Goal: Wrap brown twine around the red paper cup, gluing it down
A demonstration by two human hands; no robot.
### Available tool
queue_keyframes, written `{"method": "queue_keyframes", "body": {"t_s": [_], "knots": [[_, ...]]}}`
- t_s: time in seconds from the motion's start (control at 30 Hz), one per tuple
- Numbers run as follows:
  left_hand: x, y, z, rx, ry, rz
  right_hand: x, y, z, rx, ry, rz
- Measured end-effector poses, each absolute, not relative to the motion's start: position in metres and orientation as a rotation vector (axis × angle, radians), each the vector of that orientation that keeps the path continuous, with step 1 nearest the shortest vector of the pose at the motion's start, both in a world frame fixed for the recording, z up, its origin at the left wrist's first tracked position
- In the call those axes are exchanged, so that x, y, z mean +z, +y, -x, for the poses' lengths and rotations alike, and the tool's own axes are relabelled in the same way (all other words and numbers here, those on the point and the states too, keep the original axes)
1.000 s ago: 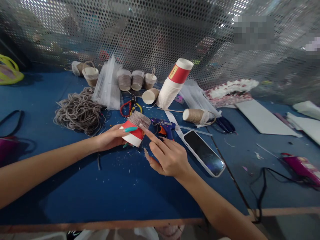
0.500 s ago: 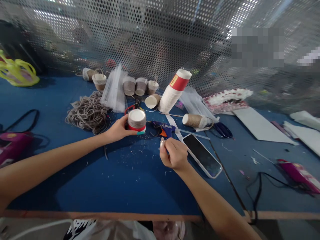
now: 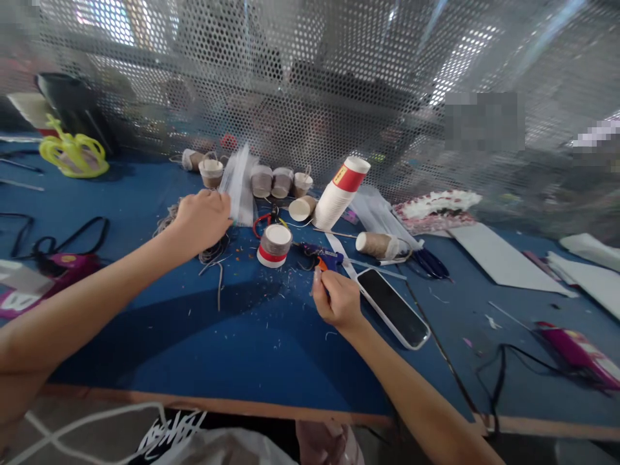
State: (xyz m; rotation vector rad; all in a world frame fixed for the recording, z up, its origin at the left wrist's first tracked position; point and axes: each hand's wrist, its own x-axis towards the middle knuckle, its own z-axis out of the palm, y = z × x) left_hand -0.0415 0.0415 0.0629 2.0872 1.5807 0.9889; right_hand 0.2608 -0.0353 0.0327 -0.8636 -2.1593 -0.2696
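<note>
My left hand (image 3: 202, 218) hovers over a pile of grey cord (image 3: 167, 218), back up, its fingers bent downward and mostly hidden. Beside it are clear plastic bags (image 3: 237, 187). Between my hands, an upside-down paper cup (image 3: 274, 247) wrapped partly in grey cord, with a red band below, stands on the table untouched. My right hand (image 3: 336, 297) is closed, thumb against the curled fingers; what it holds, if anything, I cannot make out. Just beyond it lies a blue glue gun (image 3: 329, 258) with an orange trigger. A white-cased phone (image 3: 393, 309) is to its right.
Behind stand a leaning stack of paper cups (image 3: 336, 197) and several cord-wrapped cups (image 3: 262, 182). Red-handled pliers (image 3: 261, 223) lie behind the wrapped cup. Purple glue guns (image 3: 574, 349) with black cables sit at both sides. A perforated metal panel (image 3: 300, 84) closes off the back.
My left hand has let go of the wrapped cup and moved left to the grey cord. The cup now stands alone. My right hand stays closed in nearly the same place. The view has shifted slightly.
</note>
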Motion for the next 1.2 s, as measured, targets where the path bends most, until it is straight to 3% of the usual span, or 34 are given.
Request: {"method": "queue_keyframes", "body": {"t_s": [0.07, 0.17, 0.23, 0.33, 0.63, 0.97, 1.2], "knots": [[0.063, 0.047, 0.046, 0.890, 1.741, -2.038, 0.037, -0.036, -0.246, -0.077, -2.194, 0.982], [0.056, 0.055, 0.043, 0.595, 1.933, -2.055, 0.044, -0.032, -0.215, 0.608, -2.207, 1.315], [0.054, 0.059, 0.040, 0.463, 1.975, -2.079, 0.049, -0.027, -0.189, 0.820, -2.220, 1.414], [0.062, 0.059, 0.040, 0.345, 2.009, -2.140, 0.055, -0.015, -0.150, 0.825, -2.242, 1.462], [0.116, 0.033, 0.036, 0.185, 2.248, -2.368, 0.058, 0.032, -0.075, 0.390, -2.286, 1.459], [0.137, 0.024, 0.051, 0.496, 2.171, -2.643, 0.069, 0.041, -0.068, 0.353, -2.396, 1.505], [0.130, 0.034, 0.060, 1.294, 2.129, -2.396, 0.059, 0.037, -0.064, 0.501, -2.511, 1.611]]}}
